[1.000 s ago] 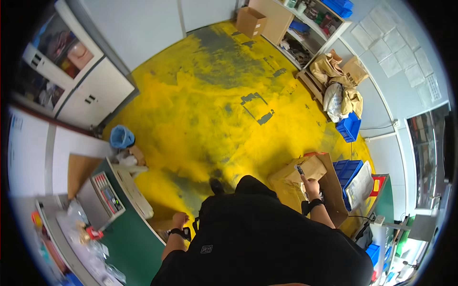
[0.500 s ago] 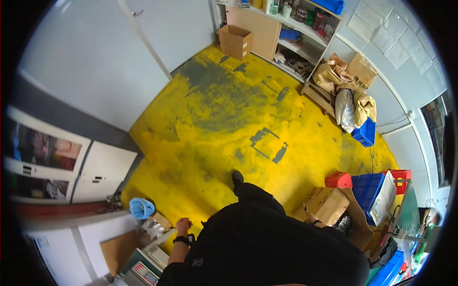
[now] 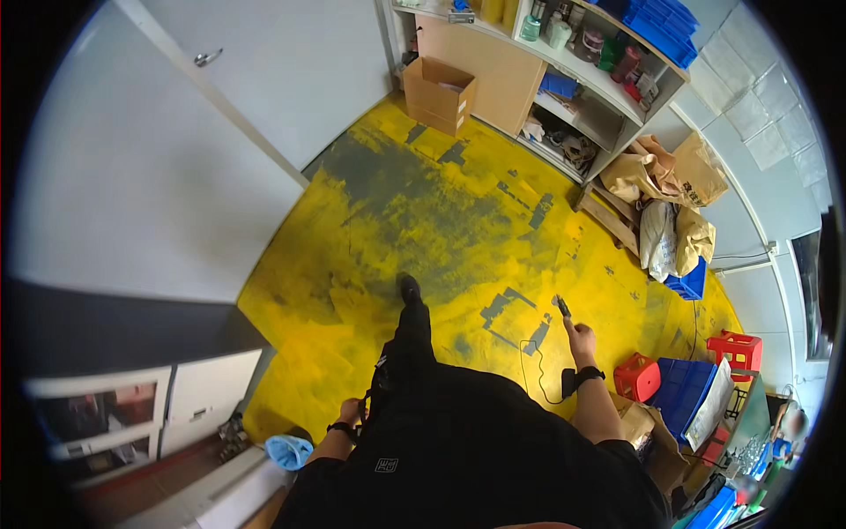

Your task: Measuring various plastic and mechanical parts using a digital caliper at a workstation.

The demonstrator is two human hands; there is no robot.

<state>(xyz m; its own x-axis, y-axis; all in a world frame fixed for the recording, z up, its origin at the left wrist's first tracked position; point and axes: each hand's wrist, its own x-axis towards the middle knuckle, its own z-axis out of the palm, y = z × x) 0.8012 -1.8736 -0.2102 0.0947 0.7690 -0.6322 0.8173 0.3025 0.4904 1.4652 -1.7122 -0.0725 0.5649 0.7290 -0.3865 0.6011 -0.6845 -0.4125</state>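
My right hand (image 3: 580, 342) is stretched out ahead over the floor. Its fingers are closed on a small dark-handled tool (image 3: 563, 306) with a pale tip, whose exact kind is too small to make out. Round that wrist is a black band with a dark box (image 3: 568, 381), and a thin black cable (image 3: 533, 377) loops out from it. Low beside my hip hangs my left hand (image 3: 351, 411), next to dark clothing that hides its fingers. A black band circles that wrist too. My foot in a dark shoe (image 3: 408, 288) is set forward on the yellow floor (image 3: 352, 291).
An open carton (image 3: 439, 93) stands by the shelving unit (image 3: 608, 128). Sacks (image 3: 648, 181) lie on a wooden pallet (image 3: 608, 216) along the right wall. Red stools (image 3: 636, 376) and a blue crate (image 3: 683, 392) stand at right. Left are a white cabinet (image 3: 207, 388) and a bin with a blue liner (image 3: 289, 451).
My right hand has swung forward and up, away from the carton at right. My left hand has drawn in against my hip. A step has carried me closer to the shelving.
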